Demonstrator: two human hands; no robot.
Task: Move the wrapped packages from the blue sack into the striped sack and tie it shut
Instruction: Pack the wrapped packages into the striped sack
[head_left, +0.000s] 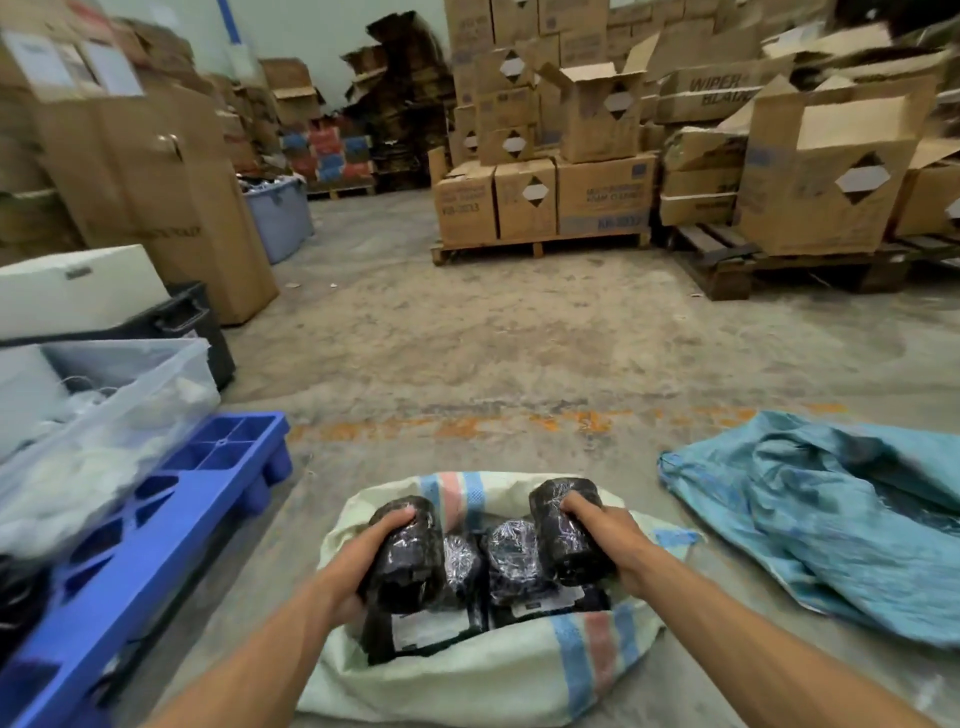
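Plainly, both hands are loaded over the striped sack (467, 670), which lies open-mouthed on the floor directly in front of the person. The left hand (363, 556) wraps its fingers over the top of one dark wrapped package (408, 558), and the right hand (602, 535) grips a second package (563, 525) the same way. Each bundle is a short roll with its long axis running away from the person, roughly in line with the forearm that carries it. The left one sits low, at or just inside the sack's mouth, beside two more rolls (493, 561) already lying in the middle; the right one looks a little higher, above the mouth's right side. Flat labelled packs (431, 629) lie under them near the front edge. The next move, as it seems, is straight down: each roll would drop into the gap on its own side of the middle pair. The blue sack (831, 514) lies slumped on the floor to the right, well apart from the left hand and nearer the right arm, so a further reach there favours the right side. Whether it holds more packages cannot be told.
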